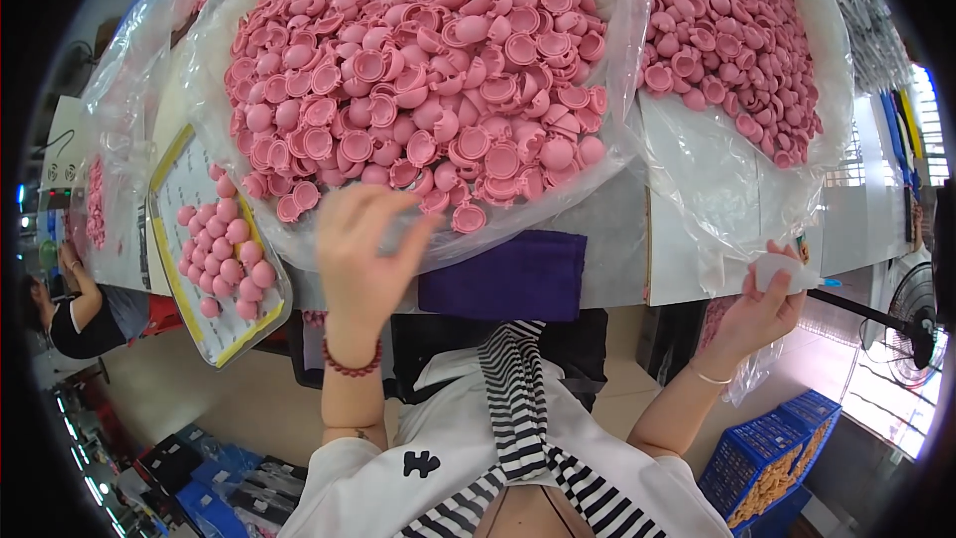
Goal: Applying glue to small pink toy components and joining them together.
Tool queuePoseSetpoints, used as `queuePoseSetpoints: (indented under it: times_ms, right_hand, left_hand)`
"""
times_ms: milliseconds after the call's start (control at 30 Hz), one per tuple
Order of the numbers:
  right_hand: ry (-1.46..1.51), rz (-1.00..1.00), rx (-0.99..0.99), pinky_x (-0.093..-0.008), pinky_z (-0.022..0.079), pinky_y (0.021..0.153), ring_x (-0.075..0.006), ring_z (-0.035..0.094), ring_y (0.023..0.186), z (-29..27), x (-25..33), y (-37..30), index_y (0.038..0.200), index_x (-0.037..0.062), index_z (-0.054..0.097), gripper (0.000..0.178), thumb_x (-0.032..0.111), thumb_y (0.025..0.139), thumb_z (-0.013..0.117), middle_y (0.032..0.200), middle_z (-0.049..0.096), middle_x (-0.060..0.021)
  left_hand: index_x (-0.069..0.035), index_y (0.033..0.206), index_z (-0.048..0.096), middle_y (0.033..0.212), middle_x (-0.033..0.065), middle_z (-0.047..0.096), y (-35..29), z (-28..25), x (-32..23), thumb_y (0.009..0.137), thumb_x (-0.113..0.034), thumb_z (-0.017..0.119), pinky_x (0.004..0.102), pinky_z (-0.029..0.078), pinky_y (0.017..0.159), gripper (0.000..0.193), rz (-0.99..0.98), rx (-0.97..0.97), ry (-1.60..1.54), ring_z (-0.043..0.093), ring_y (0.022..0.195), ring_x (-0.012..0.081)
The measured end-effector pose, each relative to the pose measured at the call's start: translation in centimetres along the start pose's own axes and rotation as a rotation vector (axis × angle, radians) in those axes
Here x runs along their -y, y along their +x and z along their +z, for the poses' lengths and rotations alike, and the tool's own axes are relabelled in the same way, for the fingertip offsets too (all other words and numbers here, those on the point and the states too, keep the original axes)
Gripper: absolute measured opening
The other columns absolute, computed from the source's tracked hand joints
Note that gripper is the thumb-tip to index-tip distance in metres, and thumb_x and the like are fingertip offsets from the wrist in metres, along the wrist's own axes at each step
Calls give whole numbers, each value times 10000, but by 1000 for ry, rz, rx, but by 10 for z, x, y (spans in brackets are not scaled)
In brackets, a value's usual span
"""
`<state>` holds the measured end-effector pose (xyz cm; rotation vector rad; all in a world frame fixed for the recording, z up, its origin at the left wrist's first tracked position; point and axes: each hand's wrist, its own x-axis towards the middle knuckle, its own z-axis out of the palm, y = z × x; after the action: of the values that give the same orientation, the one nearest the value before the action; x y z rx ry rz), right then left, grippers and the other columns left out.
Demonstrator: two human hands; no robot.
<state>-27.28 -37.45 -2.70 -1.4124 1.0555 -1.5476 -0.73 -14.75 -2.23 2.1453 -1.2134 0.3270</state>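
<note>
A big heap of pink plastic half-shells (418, 70) lies on a clear plastic sheet (617, 0) on the table. My left hand (363, 254) reaches up to the near edge of the heap, fingers curled and blurred; whether it holds a shell I cannot tell. My right hand (762, 304) is out at the right, shut on a small white translucent piece (782, 271) beside the hanging plastic sheet. A metal tray (169, 279) at the left holds several closed pink balls (224, 254).
A second heap of pink shells (732, 50) lies at the right on its own plastic. A purple cloth (508, 274) sits at the table's near edge. Another person (70, 314) works at the far left. Blue crates (767, 453) and a fan (911, 324) stand at the lower right.
</note>
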Motion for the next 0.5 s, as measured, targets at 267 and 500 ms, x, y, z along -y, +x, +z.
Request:
queuePoseSetpoints:
  times_ms: [267,500]
  right_hand:
    - [21,14,209,-165,325,392,-99,513,578,-5,15,-30,1005,-64,526,420,284,791,623,838,610,-162]
    - [504,410,297,-257,412,398,-186,532,539,29,35,-77,929,-42,499,453,354,746,622,723,569,-153]
  left_hand:
    - [-31,761,603,699,78,527,1,12,2,700,-112,661,335,399,631,117,-300,265,-284,511,689,244]
    - [-17,744,575,685,77,537,6,11,-7,709,-106,647,313,410,620,120,-266,342,-187,531,657,230]
